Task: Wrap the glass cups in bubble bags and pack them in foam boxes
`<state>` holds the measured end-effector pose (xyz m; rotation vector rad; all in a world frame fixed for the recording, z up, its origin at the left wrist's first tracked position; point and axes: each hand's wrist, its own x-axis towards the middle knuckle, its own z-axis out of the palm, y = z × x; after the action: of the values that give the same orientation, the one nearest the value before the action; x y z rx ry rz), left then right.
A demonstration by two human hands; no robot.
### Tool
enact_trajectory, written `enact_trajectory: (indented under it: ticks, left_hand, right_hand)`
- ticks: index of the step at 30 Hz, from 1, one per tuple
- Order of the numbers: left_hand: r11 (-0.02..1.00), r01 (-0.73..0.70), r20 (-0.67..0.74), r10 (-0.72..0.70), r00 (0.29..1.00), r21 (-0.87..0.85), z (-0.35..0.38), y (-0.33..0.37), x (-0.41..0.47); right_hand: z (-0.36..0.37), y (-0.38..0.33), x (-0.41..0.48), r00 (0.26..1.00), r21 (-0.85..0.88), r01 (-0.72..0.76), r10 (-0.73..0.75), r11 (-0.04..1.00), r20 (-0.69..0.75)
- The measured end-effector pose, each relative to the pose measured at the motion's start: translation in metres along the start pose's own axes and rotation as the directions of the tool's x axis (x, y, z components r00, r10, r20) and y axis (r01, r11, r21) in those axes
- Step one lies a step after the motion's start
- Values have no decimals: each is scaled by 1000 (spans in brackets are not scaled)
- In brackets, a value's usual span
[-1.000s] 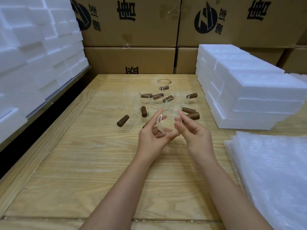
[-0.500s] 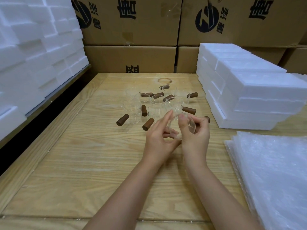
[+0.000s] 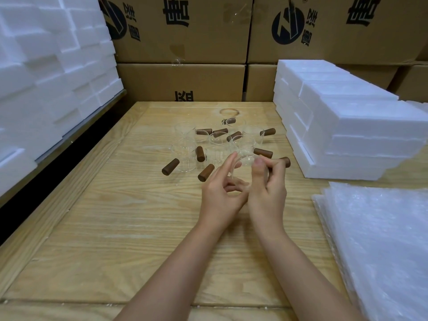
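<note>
Rotating the glass cup [image 3: 246, 163], both hands [image 3: 221, 198] shifted right.

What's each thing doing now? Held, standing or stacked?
Clear glass cup with a brown wooden handle: held up, unwrapped.
Left hand: holds that cup.
Right hand: grips that cup.
Other clear glass cups: upright on the wooden table, unwrapped.
White foam boxes: stacked.
Clear bubble bags: piled flat, unused.

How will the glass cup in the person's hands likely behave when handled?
Probably fragile: the glass cup looks thin-walled and clear. Likely slippery, since its wall is smooth; left hand and right hand both hold it. On its side it would probably not roll far, as its brown handle sticks out.
</note>
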<state>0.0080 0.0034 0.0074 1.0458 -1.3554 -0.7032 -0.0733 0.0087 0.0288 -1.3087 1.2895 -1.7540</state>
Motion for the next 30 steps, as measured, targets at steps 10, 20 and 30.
enact_trajectory:
  ticks: [10,20,30]
  left_hand:
    - [994,69,-23,-71,997,-89,-4,-2,3]
    - [996,-3,-64,-3,998,-91,-6,-2,4]
    - [985,-58,111,77,991,-162,-4,-6,3]
  right_hand:
    - [-3,8,-3,985,-68,43,-31,997,169]
    - [-7,4,0,976,10,13,-15,1000,217]
    - [-14,1,13,999,325,-26,36,945,-24]
